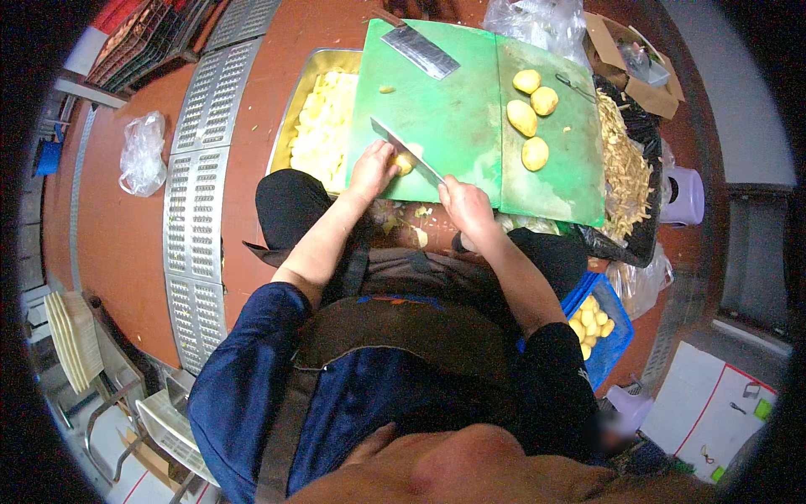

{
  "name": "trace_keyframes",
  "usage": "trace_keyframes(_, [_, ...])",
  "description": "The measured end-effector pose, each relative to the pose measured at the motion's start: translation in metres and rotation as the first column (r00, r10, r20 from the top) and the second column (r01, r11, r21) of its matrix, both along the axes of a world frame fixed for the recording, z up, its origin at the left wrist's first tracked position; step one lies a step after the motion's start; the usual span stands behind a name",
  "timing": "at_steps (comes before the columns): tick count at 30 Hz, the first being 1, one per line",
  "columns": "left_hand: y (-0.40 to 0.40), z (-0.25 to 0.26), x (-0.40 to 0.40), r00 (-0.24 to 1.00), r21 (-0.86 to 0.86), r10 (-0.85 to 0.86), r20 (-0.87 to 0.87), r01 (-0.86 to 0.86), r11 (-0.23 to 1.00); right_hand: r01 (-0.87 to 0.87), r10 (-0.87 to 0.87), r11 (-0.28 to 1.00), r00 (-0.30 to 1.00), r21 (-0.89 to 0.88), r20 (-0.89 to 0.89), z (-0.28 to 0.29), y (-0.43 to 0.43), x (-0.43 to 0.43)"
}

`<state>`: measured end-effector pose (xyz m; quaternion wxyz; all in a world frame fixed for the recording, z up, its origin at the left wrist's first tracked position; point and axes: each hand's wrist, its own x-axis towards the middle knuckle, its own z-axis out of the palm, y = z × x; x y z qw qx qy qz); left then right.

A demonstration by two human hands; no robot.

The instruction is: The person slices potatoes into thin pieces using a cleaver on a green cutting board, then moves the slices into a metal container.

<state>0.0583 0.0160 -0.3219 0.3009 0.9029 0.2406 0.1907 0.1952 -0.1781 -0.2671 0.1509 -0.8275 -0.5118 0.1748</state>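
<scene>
On a green cutting board [441,110], my left hand [373,170] grips a peeled potato [403,165] near the front edge, fingers curled on top. My right hand [467,205] holds a knife [403,146], its blade slanting up and left across the potato, close to my left fingertips. Whether the blade is in the potato I cannot tell. A second knife, a cleaver [420,51], lies at the board's far edge. Several peeled whole potatoes [522,118] rest on the right part, near a dark peeler-like tool [574,87]. A small potato scrap [386,89] lies at the upper left.
Left of the board, a metal tray [334,58] holds cut potato pieces [324,120]. Potato peelings [620,170] fill a black-lined container at right. Behind it stands a cardboard box [652,94]. A blue crate [620,302] with potatoes sits low right. Drain grating [197,214] runs along the left floor.
</scene>
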Motion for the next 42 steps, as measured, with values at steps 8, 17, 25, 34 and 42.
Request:
trace_keyframes(8, [0.0, 0.001, -0.005, 0.999, 0.013, 0.02, -0.041, -0.02, 1.0, -0.023, 0.023, 1.0, 1.0, -0.016, 0.008, 0.003, 0.006, -0.003])
trace_keyframes(17, [0.005, -0.01, -0.007, 0.999, 0.039, 0.026, -0.022, -0.025, 0.999, 0.006, -0.006, 1.0, 1.0, 0.012, -0.016, -0.002, 0.004, -0.008])
trace_keyframes(25, [-0.002, -0.001, -0.003, 0.997, -0.059, 0.031, -0.064, -0.035, 0.998, 0.011, -0.011, 1.0, 0.999, 0.011, -0.033, -0.004, 0.006, -0.005])
trace_keyframes(34, [0.002, -0.001, 0.0, 0.998, -0.041, 0.042, -0.049, -0.044, 0.998, -0.018, 0.018, 1.0, 1.0, 0.005, 0.002, -0.016, 0.003, 0.002])
trace_keyframes(42, [-0.001, -0.002, -0.002, 0.995, -0.081, 0.063, -0.081, -0.069, 0.994, -0.026, 0.027, 0.999, 1.0, -0.03, 0.01, -0.009, 0.002, 0.0])
